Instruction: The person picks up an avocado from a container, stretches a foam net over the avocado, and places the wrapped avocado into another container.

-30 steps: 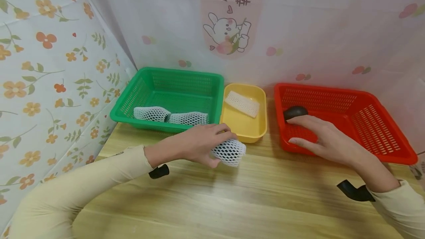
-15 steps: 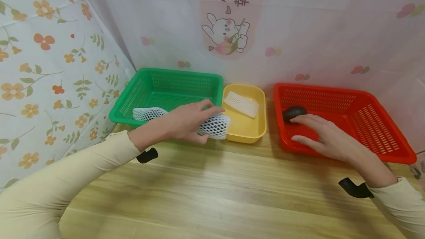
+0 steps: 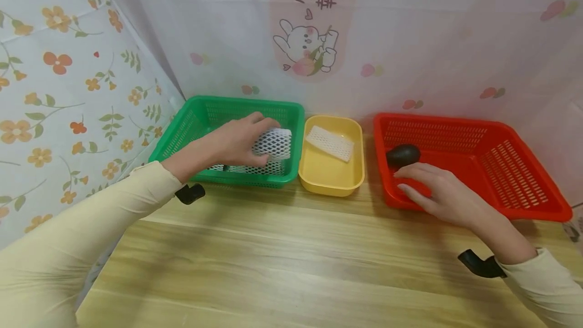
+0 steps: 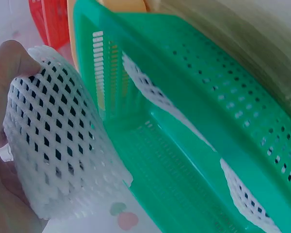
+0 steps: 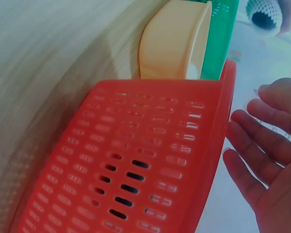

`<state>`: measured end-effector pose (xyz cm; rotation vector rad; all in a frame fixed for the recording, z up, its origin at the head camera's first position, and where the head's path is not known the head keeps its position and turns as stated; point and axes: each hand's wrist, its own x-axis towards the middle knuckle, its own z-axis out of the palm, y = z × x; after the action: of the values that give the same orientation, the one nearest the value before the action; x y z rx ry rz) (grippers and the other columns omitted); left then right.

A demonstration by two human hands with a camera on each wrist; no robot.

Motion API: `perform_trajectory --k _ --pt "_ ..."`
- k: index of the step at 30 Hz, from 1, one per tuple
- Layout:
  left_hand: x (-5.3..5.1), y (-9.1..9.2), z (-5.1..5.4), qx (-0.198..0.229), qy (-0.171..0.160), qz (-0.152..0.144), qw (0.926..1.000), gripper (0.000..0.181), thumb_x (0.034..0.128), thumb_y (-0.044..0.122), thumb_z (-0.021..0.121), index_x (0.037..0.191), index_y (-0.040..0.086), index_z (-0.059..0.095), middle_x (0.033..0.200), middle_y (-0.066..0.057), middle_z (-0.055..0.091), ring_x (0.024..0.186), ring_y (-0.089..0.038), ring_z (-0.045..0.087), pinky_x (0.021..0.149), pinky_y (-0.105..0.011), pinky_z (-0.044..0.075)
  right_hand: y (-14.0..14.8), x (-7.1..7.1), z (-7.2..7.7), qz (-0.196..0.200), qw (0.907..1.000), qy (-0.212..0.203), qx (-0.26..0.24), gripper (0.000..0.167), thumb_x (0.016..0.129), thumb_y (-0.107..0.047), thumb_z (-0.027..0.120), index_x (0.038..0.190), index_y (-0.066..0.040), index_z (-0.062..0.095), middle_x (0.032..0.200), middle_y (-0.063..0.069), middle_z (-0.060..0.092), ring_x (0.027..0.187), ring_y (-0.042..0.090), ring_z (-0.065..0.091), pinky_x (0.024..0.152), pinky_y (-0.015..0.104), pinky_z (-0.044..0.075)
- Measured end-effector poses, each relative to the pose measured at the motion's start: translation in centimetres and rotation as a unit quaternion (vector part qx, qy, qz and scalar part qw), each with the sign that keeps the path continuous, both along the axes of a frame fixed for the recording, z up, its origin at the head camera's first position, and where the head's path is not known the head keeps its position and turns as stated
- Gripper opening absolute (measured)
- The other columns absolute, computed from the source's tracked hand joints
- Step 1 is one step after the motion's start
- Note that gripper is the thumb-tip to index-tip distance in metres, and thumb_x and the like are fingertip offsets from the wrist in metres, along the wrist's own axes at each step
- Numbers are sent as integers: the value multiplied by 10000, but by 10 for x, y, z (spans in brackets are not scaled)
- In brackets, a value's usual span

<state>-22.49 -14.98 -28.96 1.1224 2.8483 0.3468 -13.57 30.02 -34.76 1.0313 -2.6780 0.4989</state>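
My left hand (image 3: pixel 237 139) grips a dark fruit in a white foam net sleeve (image 3: pixel 277 145), above the green basket (image 3: pixel 255 101). In the left wrist view the dark skin shows through the mesh of the sleeve, and the thumb and fingers curve round it. Two more netted pieces (image 4: pixel 160 99) lie in the basket along its front wall, partly hidden by my hand in the head view. My right hand (image 3: pixel 448 194) hovers at the near left side of the red basket (image 3: pixel 460 166), fingers loosely bent and holding nothing. A bare dark avocado-like fruit (image 3: pixel 404 156) lies inside, just beyond its fingertips.
Between the two baskets stands a yellow tray (image 3: pixel 319 173) with a flat white foam net (image 3: pixel 330 143) in it. All three containers stand on a wooden table (image 3: pixel 291 262), backed by a printed curtain (image 3: pixel 410 39). A flowered cloth (image 3: pixel 68 90) hangs on the left.
My left hand has carried the netted fruit left and away from me, from over the table in front of the yellow tray to above the green basket. The right hand has barely moved.
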Motion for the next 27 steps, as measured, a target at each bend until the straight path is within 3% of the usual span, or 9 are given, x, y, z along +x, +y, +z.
perform_trajectory --k 2,7,11,14,16,19,22,25,27 --pt "-5 -2 2 -49 -35 89 9999 658 867 339 751 1438 154 481 1234 -93 528 949 -251 572 777 -392 526 -2 0 0 94 9999 54 -47 429 759 -72 885 1149 -120 714 1118 -52 683 1023 140 632 881 193 485" --pt "-17 -6 9 -89 -163 87 9998 636 870 328 757 1411 118 497 1233 -102 553 990 -263 562 813 -424 514 -4 1 2 321 9994 69 -109 484 725 -52 897 1167 -127 716 1126 -13 695 1013 188 648 889 205 493" --pt "-26 -7 11 -101 -277 -3 9996 610 865 295 766 1386 104 513 1204 -99 571 987 -263 563 820 -421 508 -5 3 2 480 9985 48 -241 420 785 -93 875 1173 -120 716 1142 0 692 1023 202 648 939 85 366" --pt "-34 -8 12 -254 -189 -181 9993 606 864 300 770 1370 78 522 1196 -102 600 1017 -268 565 935 -455 446 -6 5 2 565 9979 75 -324 324 930 -324 761 1175 -116 717 1146 3 691 1022 206 649 939 86 370" --pt "-38 -7 13 -417 -82 -286 9987 618 863 322 772 1368 65 526 1212 -103 616 1057 -270 563 1016 -484 365 -6 6 2 591 9976 92 -352 426 975 -480 623 1175 -116 718 1146 2 691 1021 205 650 935 87 375" --pt "-45 -6 15 -637 34 -408 9971 638 863 347 769 1373 50 527 1245 -107 629 1116 -277 559 1074 -520 264 -7 7 4 591 9976 86 -361 531 978 -566 506 1180 -123 717 1152 -6 689 1021 196 647 926 86 385" --pt "-52 -5 14 -712 -50 -432 9965 639 861 343 771 1376 53 529 1267 -104 621 1132 -289 551 1050 -509 306 -7 8 5 589 9976 78 -354 468 978 -517 576 1190 -123 714 1161 -9 687 1026 191 645 920 87 391" --pt "-59 -5 9 -759 -258 -424 9959 627 866 319 769 1383 69 519 1260 -104 606 1108 -295 540 998 -488 391 -8 9 7 577 9978 76 -310 341 909 -288 791 1197 -122 712 1168 -13 686 1036 187 644 925 90 390" --pt "-62 -5 5 -853 -402 -383 9948 634 870 314 768 1400 84 507 1264 -109 592 1104 -293 529 978 -482 418 -9 10 8 552 9981 57 -265 421 806 -118 869 1197 -126 712 1171 -21 685 1044 180 642 928 94 391"
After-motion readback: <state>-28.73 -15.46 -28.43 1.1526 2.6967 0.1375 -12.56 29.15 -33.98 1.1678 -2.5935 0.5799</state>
